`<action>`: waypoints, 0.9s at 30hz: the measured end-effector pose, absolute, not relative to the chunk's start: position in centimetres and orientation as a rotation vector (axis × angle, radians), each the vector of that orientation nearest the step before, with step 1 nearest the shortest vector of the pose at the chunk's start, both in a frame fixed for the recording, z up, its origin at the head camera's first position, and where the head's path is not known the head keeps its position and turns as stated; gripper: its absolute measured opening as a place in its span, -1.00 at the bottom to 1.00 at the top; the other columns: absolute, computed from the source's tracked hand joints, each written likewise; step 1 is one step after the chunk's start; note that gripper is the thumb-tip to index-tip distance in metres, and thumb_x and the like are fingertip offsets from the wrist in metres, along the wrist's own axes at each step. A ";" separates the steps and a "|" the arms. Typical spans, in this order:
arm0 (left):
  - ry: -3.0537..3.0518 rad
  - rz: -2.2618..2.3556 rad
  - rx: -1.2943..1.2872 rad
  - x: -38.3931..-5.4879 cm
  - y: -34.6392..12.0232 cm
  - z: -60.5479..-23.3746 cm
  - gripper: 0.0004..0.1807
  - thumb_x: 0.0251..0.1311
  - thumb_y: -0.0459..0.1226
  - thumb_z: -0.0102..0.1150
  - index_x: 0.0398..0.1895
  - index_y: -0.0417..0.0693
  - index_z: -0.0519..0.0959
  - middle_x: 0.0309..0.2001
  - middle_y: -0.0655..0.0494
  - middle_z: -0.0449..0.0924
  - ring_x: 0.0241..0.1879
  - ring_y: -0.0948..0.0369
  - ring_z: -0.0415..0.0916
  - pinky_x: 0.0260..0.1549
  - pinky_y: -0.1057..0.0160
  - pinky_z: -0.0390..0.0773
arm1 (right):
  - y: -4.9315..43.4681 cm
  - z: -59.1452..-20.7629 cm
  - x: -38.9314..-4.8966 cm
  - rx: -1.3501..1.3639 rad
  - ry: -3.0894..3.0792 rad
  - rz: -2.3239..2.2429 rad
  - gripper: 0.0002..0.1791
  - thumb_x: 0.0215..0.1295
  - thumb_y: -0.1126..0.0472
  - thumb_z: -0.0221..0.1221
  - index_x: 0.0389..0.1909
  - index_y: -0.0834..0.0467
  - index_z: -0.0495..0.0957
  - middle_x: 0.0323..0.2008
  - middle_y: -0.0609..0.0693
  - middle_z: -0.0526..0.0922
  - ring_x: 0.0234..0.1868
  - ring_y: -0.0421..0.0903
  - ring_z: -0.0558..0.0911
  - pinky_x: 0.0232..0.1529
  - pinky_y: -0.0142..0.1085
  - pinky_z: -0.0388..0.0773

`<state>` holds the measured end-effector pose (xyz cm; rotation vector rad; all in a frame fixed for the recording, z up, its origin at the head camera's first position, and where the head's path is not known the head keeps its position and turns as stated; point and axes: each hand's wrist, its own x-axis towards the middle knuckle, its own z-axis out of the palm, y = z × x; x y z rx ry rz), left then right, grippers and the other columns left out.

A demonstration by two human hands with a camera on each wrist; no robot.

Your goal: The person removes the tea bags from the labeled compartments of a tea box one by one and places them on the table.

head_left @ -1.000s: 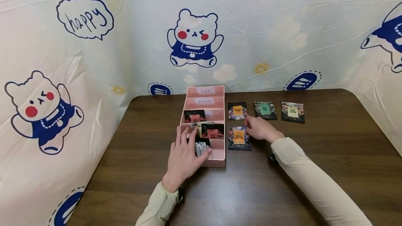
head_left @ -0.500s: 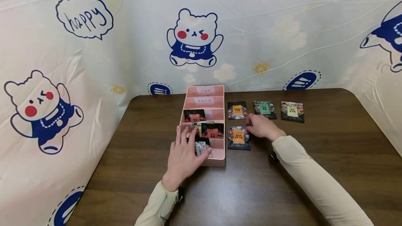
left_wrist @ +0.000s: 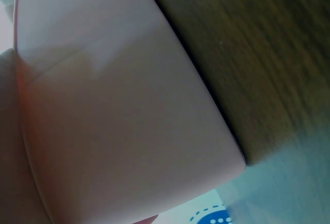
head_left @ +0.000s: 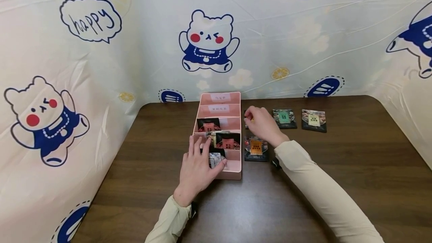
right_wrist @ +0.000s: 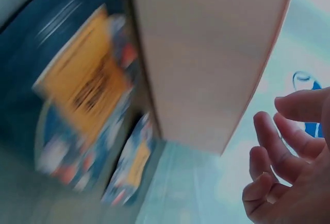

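My left hand [head_left: 197, 171] rests on the near left part of a pink divided box [head_left: 229, 175], fingers spread. In the box stand packets with red labels, one farther back [head_left: 208, 125] and one nearer [head_left: 228, 144], and a grey-white packet [head_left: 216, 159] partly under the hand. My right hand [head_left: 264, 125] is right of the box, over a far orange-label packet [right_wrist: 135, 165] that it mostly hides in the head view. In the right wrist view, its thumb and bent fingers stand apart with nothing between them. A nearer orange-label packet [head_left: 255, 149] lies beside the box.
Farther right on the brown table [head_left: 354, 153] lie a green-label packet [head_left: 284, 118] and a pale-label packet [head_left: 314, 120]. White labels [head_left: 220, 108] mark the box's back compartments. A printed curtain [head_left: 270, 21] hangs behind the table.
My right hand has moved left and away from me, from beside the orange-label packets to over the far one. The left hand and box have stayed in place.
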<state>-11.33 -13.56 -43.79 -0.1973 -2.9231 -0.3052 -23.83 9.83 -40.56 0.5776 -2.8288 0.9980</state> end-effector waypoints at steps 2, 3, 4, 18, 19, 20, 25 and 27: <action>-2.917 -0.301 -0.202 -11.3 -13.6 -43.8 -0.04 0.08 0.46 -0.13 0.39 0.03 0.27 0.40 -0.13 0.23 0.50 -0.18 -0.09 0.03 -0.23 0.46 | 8.5 -40.1 -23.8 0.616 -2.814 1.006 -0.81 0.34 0.21 0.11 -0.11 0.19 0.56 -0.34 0.01 0.63 -0.32 -0.04 0.50 -0.29 -0.20 0.45; -2.915 -0.298 -0.203 -11.3 -13.6 -43.8 -0.04 0.08 0.46 -0.14 0.39 0.03 0.27 0.40 -0.13 0.24 0.50 -0.18 -0.08 0.03 -0.23 0.47 | 7.8 -39.8 -23.7 0.632 -2.821 1.001 -0.80 0.34 0.21 0.10 -0.09 0.19 0.56 -0.34 0.00 0.63 -0.31 -0.04 0.49 -0.28 -0.19 0.44; -2.912 -0.294 -0.203 -11.3 -13.6 -43.8 -0.04 0.08 0.46 -0.14 0.39 0.03 0.27 0.39 -0.13 0.24 0.49 -0.19 -0.08 0.02 -0.23 0.47 | 7.2 -39.6 -23.7 0.661 -2.829 0.995 -0.78 0.35 0.21 0.09 -0.07 0.19 0.56 -0.35 0.00 0.64 -0.33 -0.04 0.52 -0.25 -0.17 0.44; -2.894 -0.292 -0.209 -11.2 -13.5 -43.8 -0.07 0.09 0.44 -0.12 0.38 0.04 0.29 0.38 -0.13 0.26 0.49 -0.18 -0.05 0.00 -0.21 0.48 | 2.2 -38.9 -23.7 0.799 -3.030 1.006 -0.56 0.39 0.16 0.08 0.20 0.28 0.41 -0.27 0.05 0.65 -0.46 -0.13 0.59 -0.32 -0.23 0.56; -2.894 -0.292 -0.210 -11.2 -13.5 -43.8 -0.07 0.09 0.44 -0.12 0.38 0.04 0.29 0.38 -0.13 0.26 0.49 -0.18 -0.05 0.00 -0.21 0.48 | 2.1 -39.0 -23.7 0.796 -3.031 1.018 -0.56 0.39 0.15 0.08 0.22 0.27 0.40 -0.24 0.06 0.65 -0.44 -0.13 0.60 -0.31 -0.22 0.57; -2.894 -0.290 -0.211 -11.2 -13.5 -43.8 -0.07 0.10 0.44 -0.12 0.38 0.03 0.29 0.38 -0.13 0.26 0.49 -0.18 -0.05 0.00 -0.21 0.48 | 2.0 -39.1 -23.7 0.795 -3.030 1.024 -0.55 0.40 0.15 0.08 0.22 0.28 0.40 -0.22 0.07 0.65 -0.42 -0.12 0.61 -0.30 -0.22 0.57; -2.897 -0.294 -0.210 -11.3 -13.5 -43.8 -0.07 0.10 0.44 -0.12 0.38 0.04 0.29 0.38 -0.12 0.26 0.49 -0.17 -0.06 0.00 -0.21 0.48 | 1.6 -39.4 -23.9 0.790 -3.022 1.062 -0.53 0.40 0.14 0.07 0.24 0.29 0.38 -0.28 0.06 0.64 -0.45 -0.12 0.59 -0.36 -0.25 0.54; -2.900 -0.295 -0.207 -11.3 -13.5 -43.8 -0.07 0.10 0.44 -0.12 0.38 0.04 0.29 0.38 -0.12 0.26 0.49 -0.17 -0.06 0.00 -0.21 0.48 | 1.5 -39.5 -23.9 0.787 -3.015 1.073 -0.55 0.40 0.15 0.07 0.23 0.28 0.39 -0.32 0.03 0.63 -0.49 -0.14 0.57 -0.40 -0.28 0.51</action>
